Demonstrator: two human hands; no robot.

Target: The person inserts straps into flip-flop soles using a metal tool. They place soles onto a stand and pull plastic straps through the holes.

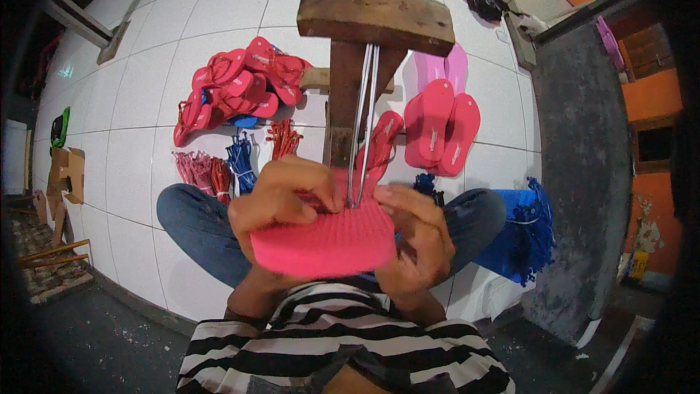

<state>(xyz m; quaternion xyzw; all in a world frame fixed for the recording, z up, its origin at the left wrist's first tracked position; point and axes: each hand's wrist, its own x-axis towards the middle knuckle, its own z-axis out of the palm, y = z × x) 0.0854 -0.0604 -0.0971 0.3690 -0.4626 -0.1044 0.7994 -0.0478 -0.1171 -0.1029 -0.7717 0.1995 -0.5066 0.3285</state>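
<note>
A pinkish-red flip-flop sole with a ribbed surface is held up in front of my striped shirt. My left hand grips it from the left, its fingers curled over the top. On the other side, my right hand holds the sole's right edge, with the fingertips close to the metal rods. These thin rods slant down from a wooden stand's crosspiece, and their lower ends meet the sole between my hands. Whether they pass through it I cannot tell.
A heap of red flip-flops lies at the far left, with bundles of red straps and blue straps nearer. Stacked red soles lie right of the stand. More blue straps lie beside my right knee.
</note>
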